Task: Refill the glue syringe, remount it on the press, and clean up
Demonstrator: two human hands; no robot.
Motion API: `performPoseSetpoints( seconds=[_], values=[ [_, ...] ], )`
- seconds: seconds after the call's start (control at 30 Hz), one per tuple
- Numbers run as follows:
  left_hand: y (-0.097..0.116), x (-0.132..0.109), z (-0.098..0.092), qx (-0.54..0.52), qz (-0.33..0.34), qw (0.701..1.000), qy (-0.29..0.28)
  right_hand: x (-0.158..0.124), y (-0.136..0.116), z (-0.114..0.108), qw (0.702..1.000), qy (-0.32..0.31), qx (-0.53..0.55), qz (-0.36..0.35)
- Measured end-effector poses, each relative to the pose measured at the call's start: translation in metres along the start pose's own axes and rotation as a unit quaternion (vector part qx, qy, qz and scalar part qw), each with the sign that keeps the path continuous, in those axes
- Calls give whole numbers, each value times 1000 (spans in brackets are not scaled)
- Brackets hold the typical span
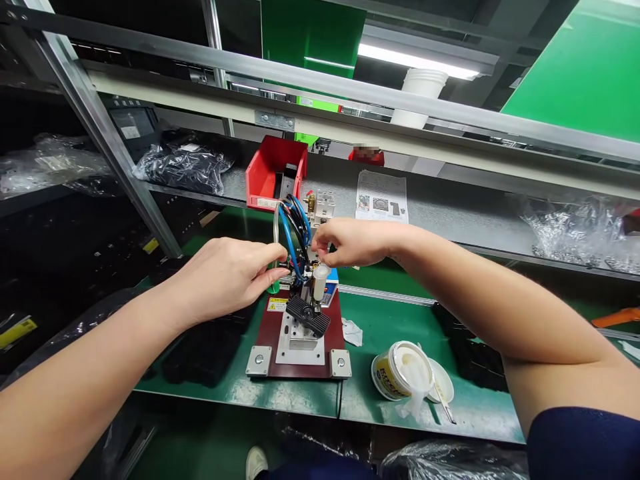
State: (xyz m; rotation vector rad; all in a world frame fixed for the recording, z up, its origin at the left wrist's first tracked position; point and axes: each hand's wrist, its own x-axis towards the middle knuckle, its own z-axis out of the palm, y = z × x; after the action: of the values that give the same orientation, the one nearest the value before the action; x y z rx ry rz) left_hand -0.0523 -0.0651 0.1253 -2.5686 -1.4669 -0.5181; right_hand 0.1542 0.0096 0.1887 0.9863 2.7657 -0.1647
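A small press fixture (299, 347) on a dark red base stands on the green bench, with blue and black hoses (295, 230) rising from its back. A ribbed black part (307, 315) lies on its grey nest. My left hand (227, 273) reaches in from the left, fingers pinched together at the hoses near the fixture's head. My right hand (350, 241) comes from the right, fingertips pinched just above a small white cylinder (319, 280) on the fixture. What either pinch holds is too small to make out.
An open white tub of paste (403, 370) with a lid and stick sits right of the fixture. Black trays (473, 357) lie at both sides. A red bin (273, 173), a paper sheet (381, 197) and plastic bags (183, 167) rest on the grey shelf behind.
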Motion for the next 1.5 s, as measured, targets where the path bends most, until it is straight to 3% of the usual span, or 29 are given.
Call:
performPoseSetpoints(
  seconds=[0.17,0.4,0.6,1.0,1.5],
  values=[
    [-1,-1,3,5,5,1000,3,-8,-3,1,999,33,7,-16],
    [-1,-3,1,-3,4,1000,1,-13,-13,13,992,59,-75,-77],
    [0,-3,1,-5,9,1000,9,-13,-14,12,988,54,-94,-112],
    [0,-4,2,0,16,1000,13,-12,-4,24,980,92,-55,-170],
    [0,-3,7,-1,16,1000,21,-18,3,25,981,105,13,-162]
  ],
)
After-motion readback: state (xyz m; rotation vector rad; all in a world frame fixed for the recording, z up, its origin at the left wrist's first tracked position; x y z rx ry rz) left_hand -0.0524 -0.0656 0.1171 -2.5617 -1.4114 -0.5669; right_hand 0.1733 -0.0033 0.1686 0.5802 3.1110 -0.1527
